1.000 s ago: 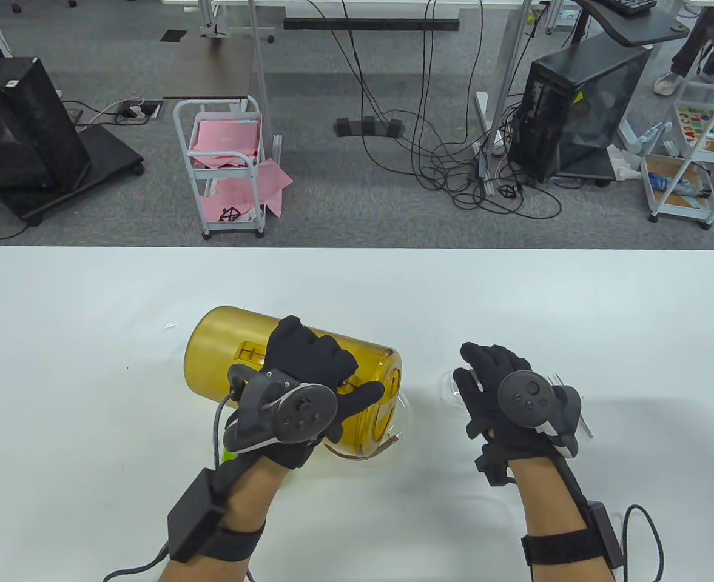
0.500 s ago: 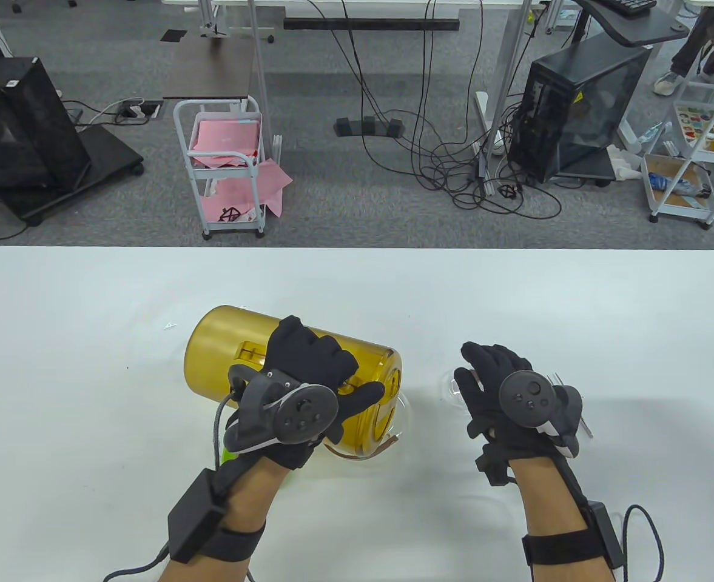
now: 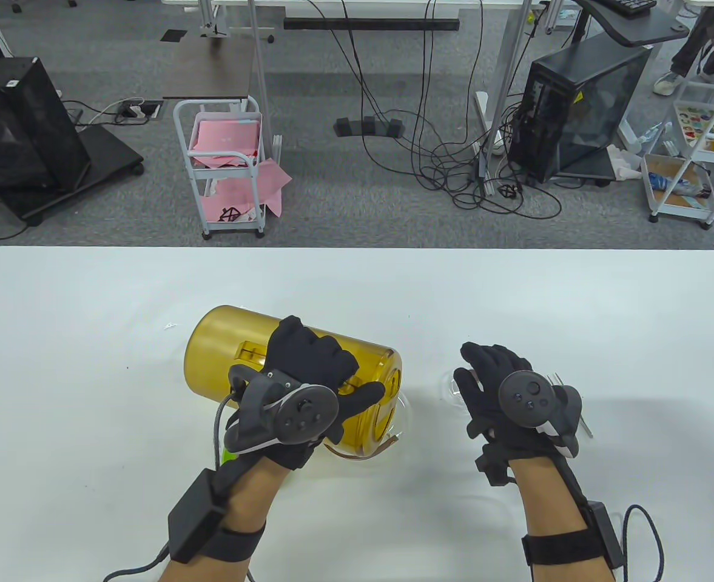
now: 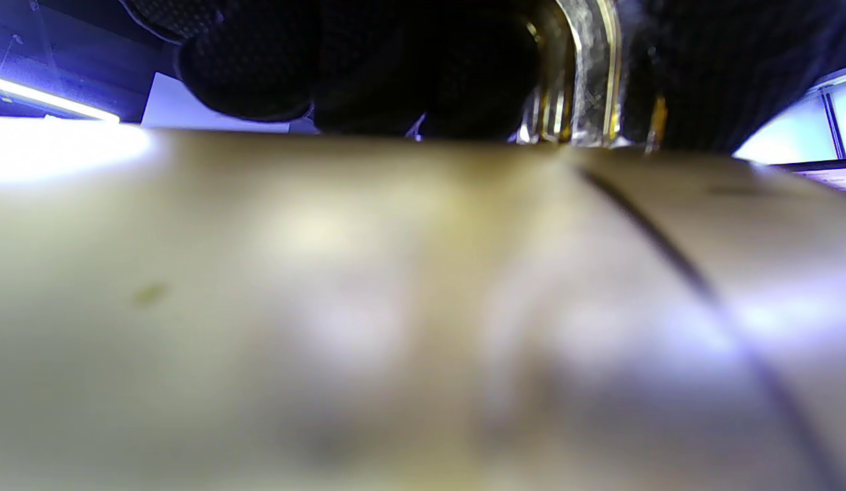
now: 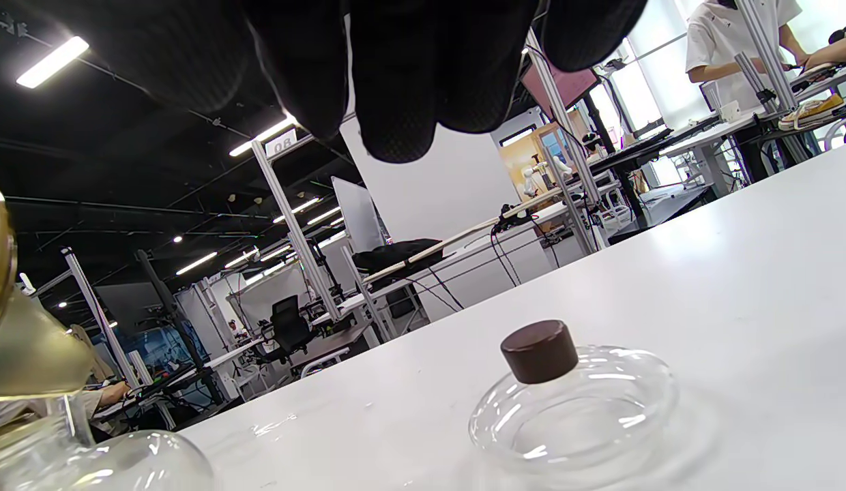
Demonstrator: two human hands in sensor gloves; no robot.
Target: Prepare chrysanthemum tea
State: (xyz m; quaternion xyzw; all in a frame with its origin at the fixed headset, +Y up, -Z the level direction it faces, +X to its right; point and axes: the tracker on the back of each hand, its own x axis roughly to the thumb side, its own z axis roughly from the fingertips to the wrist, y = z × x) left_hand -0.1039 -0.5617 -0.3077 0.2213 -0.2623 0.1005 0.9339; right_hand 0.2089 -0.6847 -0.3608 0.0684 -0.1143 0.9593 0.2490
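A large yellow translucent jug is tilted on its side, its mouth low over a glass teapot. My left hand grips the jug's handle; in the left wrist view the blurred jug body fills the frame below my curled fingers. My right hand hovers with relaxed fingers and holds nothing, just above a glass lid with a brown knob lying on the table. The lid's rim peeks out left of that hand. The teapot's glass shows at the lower left of the right wrist view.
Metal tweezers lie on the white table just right of my right hand. A small green thing shows under my left wrist. Beyond the table's far edge are a white cart, cables and computer cases on the floor.
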